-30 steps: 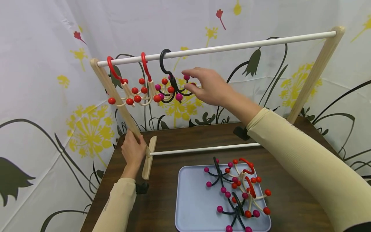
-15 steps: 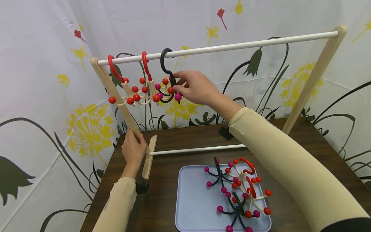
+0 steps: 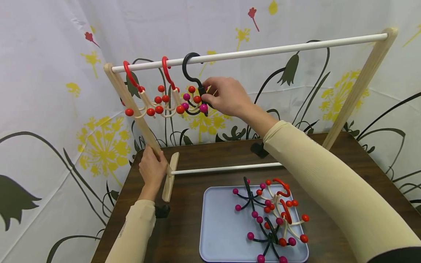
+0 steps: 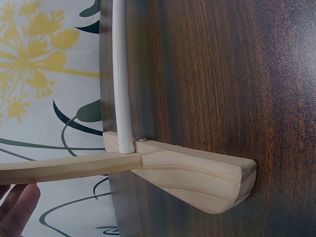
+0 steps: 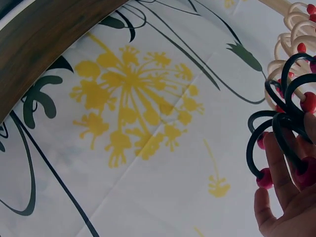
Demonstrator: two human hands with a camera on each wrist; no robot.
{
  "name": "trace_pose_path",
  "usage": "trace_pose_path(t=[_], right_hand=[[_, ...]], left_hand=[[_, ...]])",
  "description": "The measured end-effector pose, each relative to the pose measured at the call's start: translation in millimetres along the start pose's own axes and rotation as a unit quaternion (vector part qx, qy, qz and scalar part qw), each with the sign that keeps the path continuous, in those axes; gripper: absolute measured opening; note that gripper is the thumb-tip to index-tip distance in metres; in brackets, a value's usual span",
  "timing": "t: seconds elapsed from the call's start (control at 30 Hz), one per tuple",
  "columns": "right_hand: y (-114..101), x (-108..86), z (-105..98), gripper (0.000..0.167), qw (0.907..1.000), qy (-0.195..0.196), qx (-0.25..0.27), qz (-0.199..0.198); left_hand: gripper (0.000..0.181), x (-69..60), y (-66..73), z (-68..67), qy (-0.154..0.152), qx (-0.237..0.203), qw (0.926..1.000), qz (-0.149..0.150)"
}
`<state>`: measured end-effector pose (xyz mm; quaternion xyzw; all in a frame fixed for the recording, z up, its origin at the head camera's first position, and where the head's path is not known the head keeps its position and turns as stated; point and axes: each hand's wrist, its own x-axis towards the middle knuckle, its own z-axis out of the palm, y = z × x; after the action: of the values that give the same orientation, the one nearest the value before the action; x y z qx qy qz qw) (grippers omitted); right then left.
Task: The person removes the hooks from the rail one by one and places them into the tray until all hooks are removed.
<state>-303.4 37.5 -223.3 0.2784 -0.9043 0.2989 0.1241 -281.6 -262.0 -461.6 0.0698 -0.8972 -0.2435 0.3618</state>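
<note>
My right hand pinches the stem of a black hook hanger, whose curved arms end in magenta balls. Its hook loops over the white top rod, and its lower end tilts to the right. In the right wrist view, the fingers lie among the black arms. To its left, two red-hooked hangers with cream arms and red balls hang from the same rod. My left hand grips the lower part of the left wooden upright; in the left wrist view only its fingertips show.
A pale blue tray on the dark wooden table holds several black and cream hangers, heaped toward its right side. A white lower bar joins the rack's feet. The right wooden upright stands beyond my right arm. A patterned curtain hangs behind.
My right hand has moved left onto the black hanger and taken its stem between thumb and fingers. The hanger's lower part has swung slightly right. My left hand keeps its grip.
</note>
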Motion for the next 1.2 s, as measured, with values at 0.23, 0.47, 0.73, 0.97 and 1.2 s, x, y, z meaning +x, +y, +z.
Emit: trace_pose_path(t=[0.23,0.47,0.73,0.97,1.2], right_hand=[[6,-4.7,-9,0.030,0.9994,0.032,0.006,0.014],[10,-12.6,-16,0.032,0.9964,0.066,0.004,0.053],[16,-34.5,-31,0.031,0.9882,0.114,0.012,0.102],[27,-75.2,-40,0.034,0.9837,0.130,0.025,0.122],[37,-82.7,-51,0.031,0.9844,0.130,0.040,0.112]], left_hand=[[0.029,0.6,1.9,2.6,-0.005,-0.002,1.0000,-0.006],[0.029,1.7,1.3,4.4,0.003,-0.003,1.0000,0.002],[0.028,1.4,1.0,3.1,0.002,-0.006,1.0000,-0.001],[0.029,1.6,3.1,1.8,0.001,-0.003,1.0000,-0.002],[0.027,1.7,2.1,3.2,0.002,-0.004,1.0000,0.003]])
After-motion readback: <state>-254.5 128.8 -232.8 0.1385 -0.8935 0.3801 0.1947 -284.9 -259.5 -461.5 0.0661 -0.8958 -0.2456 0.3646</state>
